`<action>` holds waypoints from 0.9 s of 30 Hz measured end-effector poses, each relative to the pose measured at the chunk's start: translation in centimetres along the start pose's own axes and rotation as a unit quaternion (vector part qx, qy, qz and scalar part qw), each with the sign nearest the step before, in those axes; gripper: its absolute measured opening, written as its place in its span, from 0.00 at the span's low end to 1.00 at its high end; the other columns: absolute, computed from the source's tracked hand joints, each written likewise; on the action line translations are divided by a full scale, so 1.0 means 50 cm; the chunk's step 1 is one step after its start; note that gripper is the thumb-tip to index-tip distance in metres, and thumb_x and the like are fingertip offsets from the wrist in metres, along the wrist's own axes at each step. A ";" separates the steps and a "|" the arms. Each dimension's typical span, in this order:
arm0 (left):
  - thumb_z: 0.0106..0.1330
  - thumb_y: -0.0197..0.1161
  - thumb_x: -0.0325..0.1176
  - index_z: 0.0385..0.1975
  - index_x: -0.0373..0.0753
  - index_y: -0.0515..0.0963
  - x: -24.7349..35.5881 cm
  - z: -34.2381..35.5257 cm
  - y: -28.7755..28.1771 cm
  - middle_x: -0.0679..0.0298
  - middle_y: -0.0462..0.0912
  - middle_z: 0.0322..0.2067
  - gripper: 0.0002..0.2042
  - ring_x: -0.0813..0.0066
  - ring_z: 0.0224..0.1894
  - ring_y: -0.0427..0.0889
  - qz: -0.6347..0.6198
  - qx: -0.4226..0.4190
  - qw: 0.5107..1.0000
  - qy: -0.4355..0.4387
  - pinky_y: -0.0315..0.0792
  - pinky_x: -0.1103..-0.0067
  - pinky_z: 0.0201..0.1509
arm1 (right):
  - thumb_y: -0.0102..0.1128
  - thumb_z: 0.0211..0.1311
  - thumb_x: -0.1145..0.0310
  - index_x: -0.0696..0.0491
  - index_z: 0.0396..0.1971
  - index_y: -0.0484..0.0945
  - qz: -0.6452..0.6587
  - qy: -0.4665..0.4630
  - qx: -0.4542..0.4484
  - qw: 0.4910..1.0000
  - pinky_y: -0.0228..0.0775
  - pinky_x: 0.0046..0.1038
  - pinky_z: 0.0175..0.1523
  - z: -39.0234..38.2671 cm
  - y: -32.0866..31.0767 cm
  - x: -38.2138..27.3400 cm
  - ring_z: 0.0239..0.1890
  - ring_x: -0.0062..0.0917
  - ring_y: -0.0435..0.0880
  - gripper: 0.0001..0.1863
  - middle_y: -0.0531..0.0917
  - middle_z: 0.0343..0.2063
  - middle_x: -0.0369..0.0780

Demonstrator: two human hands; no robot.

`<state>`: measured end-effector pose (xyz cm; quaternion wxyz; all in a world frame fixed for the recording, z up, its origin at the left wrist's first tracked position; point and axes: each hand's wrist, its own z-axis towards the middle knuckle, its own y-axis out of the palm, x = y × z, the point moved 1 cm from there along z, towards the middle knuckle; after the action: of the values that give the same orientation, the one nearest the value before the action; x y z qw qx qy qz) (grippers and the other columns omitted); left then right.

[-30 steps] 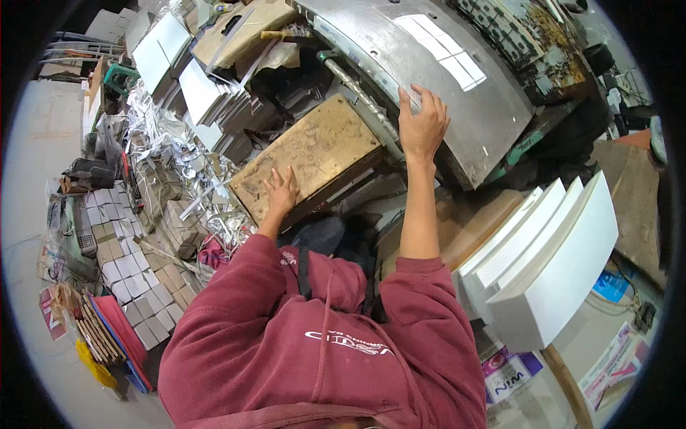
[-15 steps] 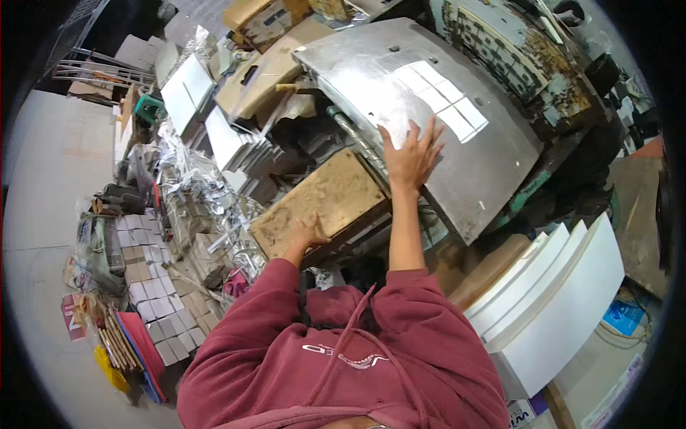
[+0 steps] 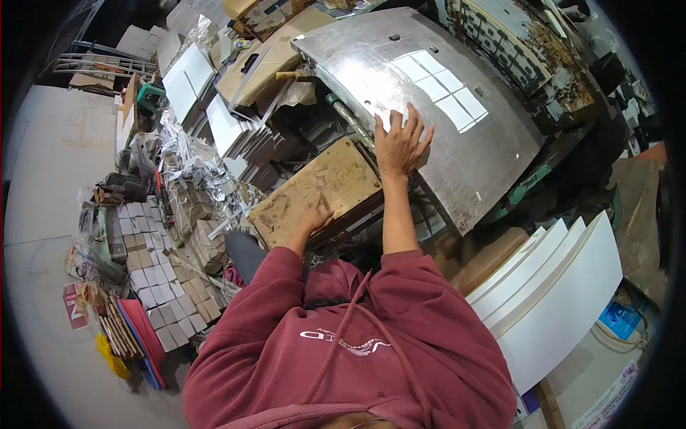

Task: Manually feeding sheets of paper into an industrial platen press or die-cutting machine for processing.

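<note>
My left hand (image 3: 313, 216) rests on the worn top of a low yellowish wooden box (image 3: 293, 196), near its front edge. It grips nothing, and its fingers are partly stretched out. To the right, my right hand (image 3: 401, 146) is at the near left edge of a large flat metal plate (image 3: 486, 171), with spread, slightly bent fingers and nothing in them. Whether the fingertips press on the metal or hover just over it is hard to tell. Window light reflects off the plate beyond my fingers.
Stacks of white sheets (image 3: 564, 293) stand at the right. Crumpled silvery scraps (image 3: 193, 154) and rows of small white paper stacks (image 3: 153, 279) lie at the left. A rusty machine part (image 3: 529, 57) rises behind the plate. A dark grey trouser leg (image 3: 245, 254) shows beside the box.
My right hand has drawn back slightly toward the plate's near left edge. My left hand has shifted a little to the right on the box. A dark grey trouser leg has come into view.
</note>
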<state>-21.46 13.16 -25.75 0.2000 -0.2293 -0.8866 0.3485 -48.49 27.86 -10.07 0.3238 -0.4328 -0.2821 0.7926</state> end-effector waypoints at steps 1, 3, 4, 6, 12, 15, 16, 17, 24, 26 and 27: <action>0.59 0.59 0.57 0.72 0.49 0.38 0.003 0.006 -0.011 0.32 0.60 0.61 0.47 0.40 0.62 0.66 -0.038 -0.032 0.998 0.048 0.63 0.61 0.62 | 0.66 0.53 0.50 0.47 0.36 0.79 -0.003 0.001 0.002 1.000 0.39 0.50 0.70 0.001 -0.005 -0.001 0.59 0.30 0.67 0.18 0.72 0.54 0.38; 0.60 0.60 0.55 0.71 0.46 0.37 0.005 0.016 -0.031 0.34 0.68 0.55 0.47 0.41 0.59 0.69 -0.070 -0.011 0.995 0.076 0.65 0.63 0.60 | 0.66 0.53 0.50 0.47 0.36 0.79 0.005 -0.003 0.012 1.000 0.39 0.50 0.70 0.002 -0.015 -0.004 0.59 0.30 0.67 0.18 0.72 0.53 0.38; 0.61 0.61 0.54 0.71 0.42 0.36 0.009 0.019 -0.034 0.37 0.75 0.49 0.48 0.42 0.56 0.72 -0.102 -0.007 0.990 0.099 0.67 0.65 0.58 | 0.67 0.52 0.50 0.47 0.35 0.80 0.006 0.007 0.004 1.000 0.39 0.50 0.70 0.001 -0.018 -0.004 0.59 0.30 0.67 0.17 0.72 0.53 0.38; 0.62 0.60 0.50 0.71 0.39 0.38 0.029 0.020 -0.042 0.37 0.74 0.51 0.46 0.43 0.55 0.73 -0.079 0.024 0.991 0.102 0.67 0.65 0.57 | 0.64 0.55 0.49 0.47 0.36 0.81 0.007 0.007 0.009 1.000 0.39 0.48 0.70 0.000 -0.022 -0.002 0.61 0.30 0.66 0.18 0.71 0.54 0.37; 0.70 0.49 0.35 0.69 0.33 0.48 0.279 0.042 -0.252 0.40 0.57 0.64 0.30 0.47 0.65 0.61 -0.183 0.456 0.807 0.327 0.56 0.65 0.67 | 0.67 0.54 0.55 0.50 0.36 0.79 0.069 0.078 -0.014 0.994 0.35 0.53 0.71 0.002 0.001 0.013 0.65 0.35 0.60 0.16 0.68 0.57 0.43; 0.70 0.49 0.37 0.66 0.32 0.55 0.448 0.116 -0.460 0.45 0.63 0.62 0.27 0.48 0.66 0.60 -0.169 0.528 0.723 0.412 0.51 0.65 0.69 | 0.63 0.56 0.54 0.49 0.36 0.81 0.015 0.094 0.027 0.995 0.37 0.51 0.71 0.004 0.018 0.015 0.64 0.34 0.62 0.15 0.69 0.58 0.41; 0.71 0.49 0.40 0.67 0.33 0.52 0.504 0.147 -0.510 0.46 0.59 0.65 0.29 0.48 0.68 0.56 -0.077 0.559 0.714 0.415 0.50 0.64 0.70 | 0.62 0.56 0.54 0.49 0.36 0.81 -0.004 0.108 0.030 0.994 0.37 0.51 0.71 0.005 0.023 0.015 0.64 0.34 0.63 0.15 0.70 0.57 0.42; 0.72 0.46 0.45 0.69 0.35 0.47 0.558 0.184 -0.539 0.48 0.50 0.69 0.31 0.50 0.71 0.49 -0.092 0.511 0.738 0.430 0.43 0.62 0.72 | 0.61 0.55 0.54 0.49 0.36 0.82 -0.035 0.095 0.055 0.993 0.37 0.51 0.71 0.007 0.027 0.015 0.63 0.34 0.65 0.15 0.72 0.56 0.42; 0.63 0.60 0.46 0.65 0.43 0.59 0.748 0.344 -0.450 0.48 0.40 0.71 0.32 0.40 0.71 0.44 0.267 0.270 0.689 0.617 0.47 0.50 0.68 | 0.53 0.60 0.55 0.55 0.35 0.80 -0.085 0.086 0.065 0.991 0.44 0.54 0.69 0.017 0.034 0.015 0.57 0.35 0.71 0.17 0.78 0.50 0.45; 0.65 0.58 0.46 0.65 0.42 0.59 0.758 0.342 -0.446 0.47 0.41 0.71 0.30 0.40 0.70 0.47 0.170 0.324 0.605 0.707 0.49 0.49 0.67 | 0.51 0.60 0.51 0.55 0.36 0.80 -0.134 0.081 0.092 0.983 0.46 0.54 0.69 0.017 0.031 0.007 0.57 0.35 0.71 0.21 0.76 0.52 0.46; 0.66 0.57 0.46 0.65 0.42 0.58 0.767 0.347 -0.449 0.46 0.43 0.70 0.30 0.40 0.70 0.49 0.061 0.220 0.697 0.680 0.50 0.47 0.66 | 0.50 0.60 0.49 0.55 0.37 0.80 -0.151 0.091 0.075 0.982 0.46 0.54 0.68 0.018 0.030 0.006 0.57 0.35 0.71 0.23 0.75 0.53 0.47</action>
<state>-67.63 10.36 -14.10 0.7712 -0.4069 -0.3915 0.2938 -49.81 26.96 -10.90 0.4952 -0.4299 -0.2537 0.7111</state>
